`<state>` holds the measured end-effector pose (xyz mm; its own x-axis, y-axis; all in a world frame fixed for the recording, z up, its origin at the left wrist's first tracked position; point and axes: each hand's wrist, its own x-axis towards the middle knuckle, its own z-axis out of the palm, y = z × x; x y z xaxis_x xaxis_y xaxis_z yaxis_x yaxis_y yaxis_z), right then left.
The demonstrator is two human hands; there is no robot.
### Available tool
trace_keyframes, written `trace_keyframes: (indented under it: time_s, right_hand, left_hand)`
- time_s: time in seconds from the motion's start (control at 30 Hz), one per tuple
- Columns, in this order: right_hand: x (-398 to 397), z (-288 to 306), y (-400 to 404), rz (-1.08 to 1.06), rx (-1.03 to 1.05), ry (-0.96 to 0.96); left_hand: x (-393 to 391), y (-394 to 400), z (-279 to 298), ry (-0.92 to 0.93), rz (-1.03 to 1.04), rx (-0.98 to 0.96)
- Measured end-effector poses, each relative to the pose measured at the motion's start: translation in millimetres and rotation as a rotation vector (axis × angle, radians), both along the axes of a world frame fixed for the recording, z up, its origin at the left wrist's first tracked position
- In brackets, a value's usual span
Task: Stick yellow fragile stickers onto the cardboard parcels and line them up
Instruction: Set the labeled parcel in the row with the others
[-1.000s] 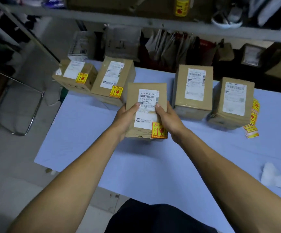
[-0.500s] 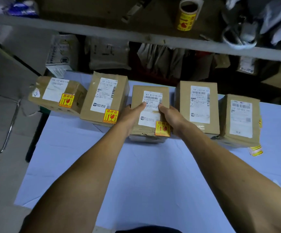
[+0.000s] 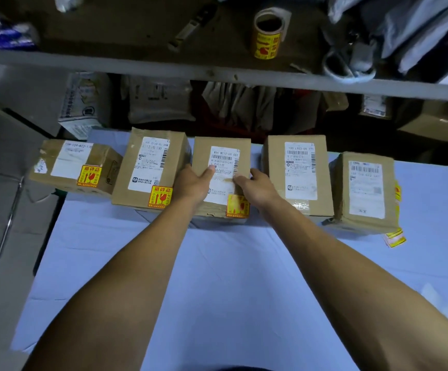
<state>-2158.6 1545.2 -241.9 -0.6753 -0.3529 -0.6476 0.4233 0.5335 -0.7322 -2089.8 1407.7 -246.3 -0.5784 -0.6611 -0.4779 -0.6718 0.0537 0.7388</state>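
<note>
Several cardboard parcels stand in a row along the far edge of the blue table. The middle parcel carries a yellow fragile sticker at its near right corner. My left hand grips its left side and my right hand grips its right side, thumbs on the white label. The far-left parcel and the second parcel each bear a yellow sticker. The fourth parcel and the far-right parcel show none on top. A strip of yellow stickers lies beside the far-right parcel.
A grey shelf edge overhangs the back of the table; a roll of yellow stickers stands on the shelf. Bags and boxes fill the space under it. A metal chair frame stands left of the table.
Both hands carried the middle parcel away from me and set it into the row between the second and fourth parcels. The view tilted up toward the shelf.
</note>
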Motion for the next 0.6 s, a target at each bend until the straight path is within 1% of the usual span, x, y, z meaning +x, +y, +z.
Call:
trace_keyframes:
  time_s: [0.1,0.17,0.23,0.27,0.33,0.4,0.5,0.6]
  right_hand:
    - [6.3,22.6,25.6,0.045,-0.009,0.127]
    - [5.7,35.3,50.1,0.049,-0.001,0.262]
    - [1.2,43.9,77.2,0.031,0.039,0.378]
    - [-2.5,47.3,90.4,0.012,0.069,0.422]
    - [-12.6,48.2,114.5,-0.035,0.134,0.471]
    - [-23.1,46.0,132.7,-0.036,0.204,0.499]
    - [-35.7,40.8,146.6,-0.015,0.281,0.518]
    - [-43.8,33.5,147.0,0.034,0.278,0.491]
  left_hand:
    - [-0.9,6.0,9.5,-0.06,-0.096,-0.225]
    - [-0.5,12.3,15.4,-0.121,-0.226,-0.45]
    - [-1.4,26.9,23.1,-0.094,-0.389,-0.675]
    - [-3.3,37.2,28.1,-0.043,-0.45,-0.705]
    - [-10.1,61.5,37.9,0.06,-0.52,-0.626]
    - [-20.3,86.5,41.8,0.113,-0.573,-0.526]
    - [-35.9,116.8,36.5,0.085,-0.654,-0.454]
    - [-48.6,134.7,24.5,0.02,-0.664,-0.435]
